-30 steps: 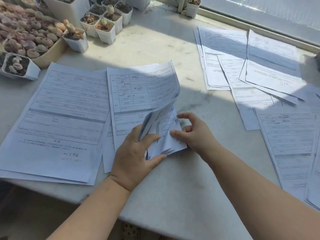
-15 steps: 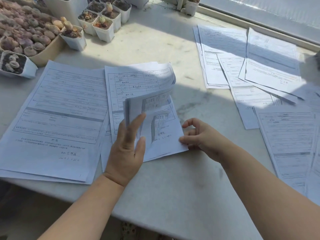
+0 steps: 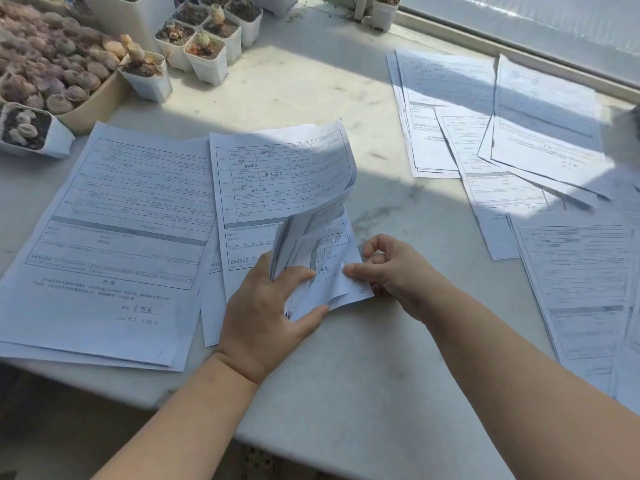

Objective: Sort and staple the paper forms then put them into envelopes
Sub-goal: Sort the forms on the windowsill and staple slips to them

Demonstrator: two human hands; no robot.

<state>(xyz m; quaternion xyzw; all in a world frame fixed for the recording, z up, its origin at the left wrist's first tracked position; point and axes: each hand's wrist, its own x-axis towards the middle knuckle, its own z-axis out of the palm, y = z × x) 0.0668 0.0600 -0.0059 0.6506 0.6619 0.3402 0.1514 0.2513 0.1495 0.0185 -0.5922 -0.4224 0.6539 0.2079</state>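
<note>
At the bench's far left corner sits a tray of succulents, small white pots beside it. A large form lies flat along the left near edge. Centre, the left hand grips the curled-up lower sheets of the middle stack of forms, thumb under, fingers bent around them. The right hand pinches that stack's bottom right corner. More forms fan across the right side.

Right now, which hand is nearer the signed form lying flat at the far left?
Left. The left hand grips curled sheets just right of the signed form; the right hand is farther right.
</note>
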